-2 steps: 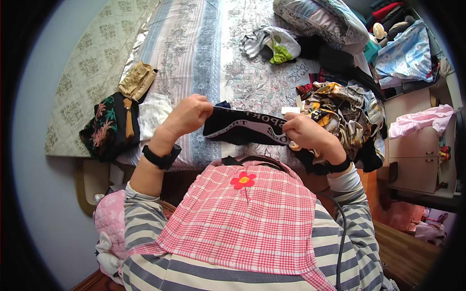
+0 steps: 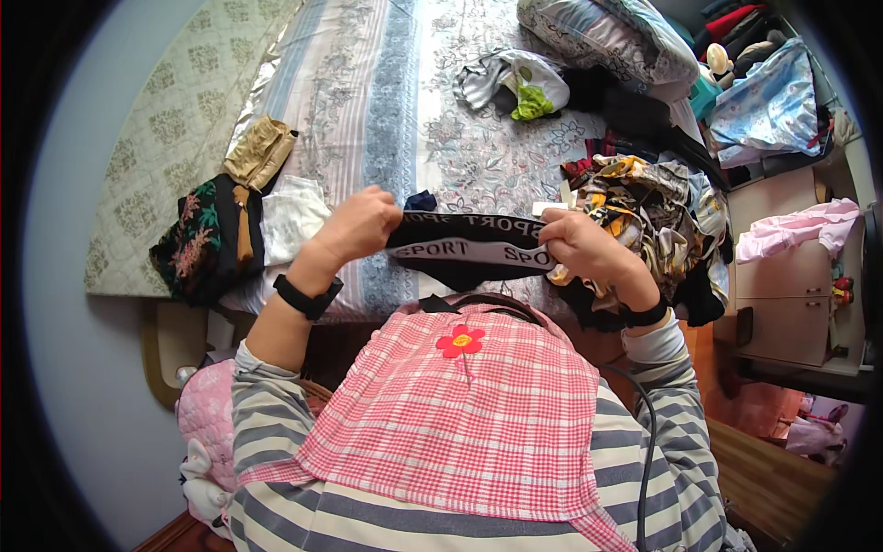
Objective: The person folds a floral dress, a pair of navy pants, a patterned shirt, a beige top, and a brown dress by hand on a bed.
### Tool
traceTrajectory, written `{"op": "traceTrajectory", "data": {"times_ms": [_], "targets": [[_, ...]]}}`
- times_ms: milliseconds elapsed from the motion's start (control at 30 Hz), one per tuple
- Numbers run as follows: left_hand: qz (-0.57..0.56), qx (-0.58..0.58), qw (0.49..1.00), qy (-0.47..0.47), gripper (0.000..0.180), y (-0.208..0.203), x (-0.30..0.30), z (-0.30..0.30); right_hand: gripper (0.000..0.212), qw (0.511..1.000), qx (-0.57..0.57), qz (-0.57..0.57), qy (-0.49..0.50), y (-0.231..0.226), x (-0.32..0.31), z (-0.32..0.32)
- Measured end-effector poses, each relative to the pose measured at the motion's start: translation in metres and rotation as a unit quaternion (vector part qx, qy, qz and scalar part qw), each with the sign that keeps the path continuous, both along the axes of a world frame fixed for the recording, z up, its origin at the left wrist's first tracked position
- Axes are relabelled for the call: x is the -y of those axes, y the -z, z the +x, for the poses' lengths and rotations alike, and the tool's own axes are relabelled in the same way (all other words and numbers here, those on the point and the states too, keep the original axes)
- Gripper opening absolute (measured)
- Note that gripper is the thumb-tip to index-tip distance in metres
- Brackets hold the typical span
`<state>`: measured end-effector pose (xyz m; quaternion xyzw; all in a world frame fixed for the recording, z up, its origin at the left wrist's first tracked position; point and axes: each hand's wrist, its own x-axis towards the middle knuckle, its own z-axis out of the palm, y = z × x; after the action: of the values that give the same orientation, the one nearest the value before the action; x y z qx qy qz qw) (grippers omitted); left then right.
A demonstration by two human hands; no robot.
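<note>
A pair of black underpants (image 2: pixel 455 273) hangs stretched sideways above the near edge of the bed. Its wide elastic waistband carries pale lettering, with a light grey band on the inner side. My left hand (image 2: pixel 361 224) grips one end of the waistband in a closed fist. At the other end, my right hand (image 2: pixel 589 243) pinches it between thumb and fingers. A small dark blue cloth (image 2: pixel 421 200) lies on the bed just beyond the waistband. Close to my right hand is a heap of patterned clothes (image 2: pixel 635 207) in yellow, black and white.
Left on the bed (image 2: pixel 391 120) are folded white cloth (image 2: pixel 292 216), a tan folded garment (image 2: pixel 261 154) and a black floral one (image 2: pixel 195 241). Farther off lie a white-and-green garment (image 2: pixel 532 87) and bunched bedding (image 2: pixel 612 37). A pink garment (image 2: pixel 798 230) drapes over a cabinet at right.
The underpants have swung and opened out, so the waistband's inner and outer sides show more flatly. My left hand has shifted very slightly; both hands keep their hold.
</note>
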<state>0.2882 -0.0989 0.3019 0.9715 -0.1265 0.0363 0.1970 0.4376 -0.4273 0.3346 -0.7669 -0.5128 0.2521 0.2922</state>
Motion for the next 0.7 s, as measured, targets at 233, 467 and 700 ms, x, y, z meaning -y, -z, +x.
{"op": "traceTrajectory", "data": {"times_ms": [233, 467, 700], "targets": [[0.109, -0.127, 0.982, 0.084, 0.026, 0.047, 0.033, -0.020, 0.016, 0.996, -0.071, 0.042, 0.044, -0.011, 0.004, 0.010], [-0.003, -0.039, 0.994, 0.101, 0.017, 0.053, 0.044, -0.010, 0.015, 0.999, 0.000, 0.031, 0.022, -0.028, 0.004, 0.017], [-0.151, -0.078, 0.984, 0.054, 0.015, 0.006, 0.029, -0.010, 0.019, 0.977, 0.131, -0.163, -0.042, -0.050, 0.027, 0.036]]}}
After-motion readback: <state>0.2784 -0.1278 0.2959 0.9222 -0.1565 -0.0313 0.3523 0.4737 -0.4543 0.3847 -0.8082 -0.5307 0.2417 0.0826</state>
